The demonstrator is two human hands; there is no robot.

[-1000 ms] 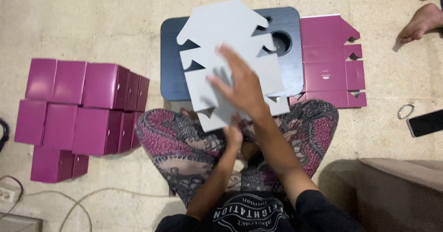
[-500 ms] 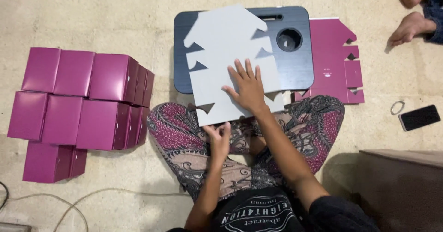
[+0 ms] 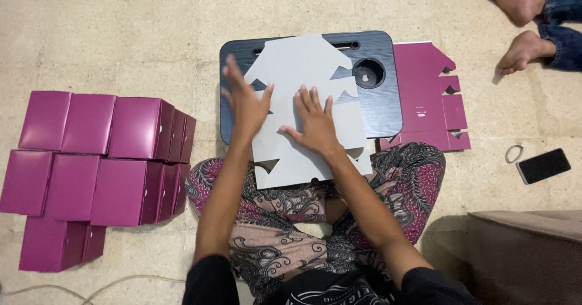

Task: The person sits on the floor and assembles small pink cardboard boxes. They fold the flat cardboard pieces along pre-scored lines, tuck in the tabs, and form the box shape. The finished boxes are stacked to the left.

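Head view, one cam. Change vs. half a sec. ago: left hand (image 3: 245, 102) has come up from the lap and now lies w/ fingers spread on the left edge of the flat grey box blank (image 3: 306, 77); right hand (image 3: 315, 123) stays palm-down near the blank's middle, fingers spread, clamped on nothing. Neither hand grips; both press flat. Blank lies grey side up on the dark lap desk (image 3: 382, 108), near edge overhanging onto patterned trousers (image 3: 285, 220); it covers most of the desk's left and centre. Desk has a round cup recess (image 3: 368, 73) at right, uncovered. Just right of desk, partly tucked under it: stack of flat magenta blanks (image 3: 427, 96), notched tabs along right edge, small pale print, unreadable. Left on floor: cluster of folded magenta boxes (image 3: 97, 159), glossy, approx. three rows. Far right: dark phone (image 3: 543, 165), small ring-shaped band (image 3: 513, 153) beside it. Top right: another person's bare feet (image 3: 515, 23), well apart.
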